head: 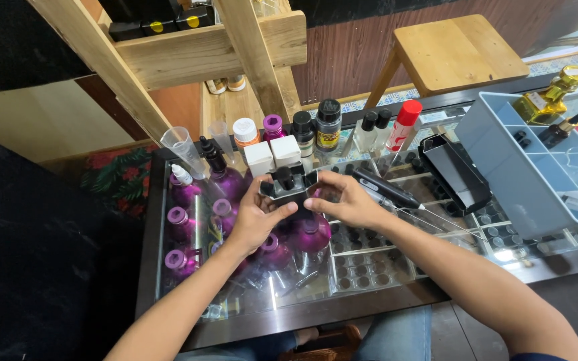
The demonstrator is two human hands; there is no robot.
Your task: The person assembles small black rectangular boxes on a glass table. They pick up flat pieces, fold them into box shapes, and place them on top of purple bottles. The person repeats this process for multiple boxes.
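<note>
Small dark bottle (287, 185), black-capped, being held above the glass table (369, 281), just in front of two white boxes (273, 155). Left hand (257, 217) and right hand (346, 200) both gripping it, seemingly by its sides. Purple bottles (195, 220) standing left of it.
</note>
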